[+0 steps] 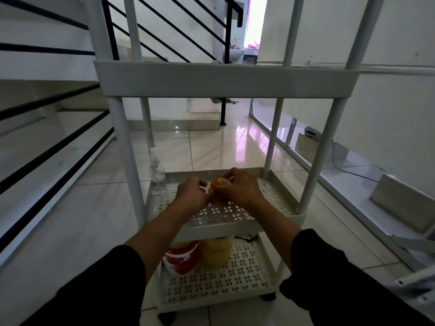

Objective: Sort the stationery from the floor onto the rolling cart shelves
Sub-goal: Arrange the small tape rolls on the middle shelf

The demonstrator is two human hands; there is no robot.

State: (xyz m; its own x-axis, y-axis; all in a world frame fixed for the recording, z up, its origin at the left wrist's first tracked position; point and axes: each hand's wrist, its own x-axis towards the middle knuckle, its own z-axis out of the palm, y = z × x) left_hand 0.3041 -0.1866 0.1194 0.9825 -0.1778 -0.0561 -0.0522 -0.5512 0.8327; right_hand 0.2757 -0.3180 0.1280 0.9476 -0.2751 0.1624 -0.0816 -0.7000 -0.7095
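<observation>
Cart (pixel 226 78), white, perforated shelves, fills centre frame. Both hands over middle shelf (pixel 270 201), just past centre toward 6 o'clock. Right hand (pixel 237 188) grips an orange roll (pixel 217 183), likely tape; fingers curled round it. Left hand (pixel 191 194) touches it from the 9 o'clock side, fingers curled; what it pinches is unclear. Bottom shelf (pixel 235 281), toward 6 o'clock: red tub (pixel 182 257) just beside yellow jar (pixel 217 254). Clear bottle (pixel 158 171) on floor at the shelf's 10 o'clock corner. Stair rails (pixel 54 137) at 9 o'clock.
</observation>
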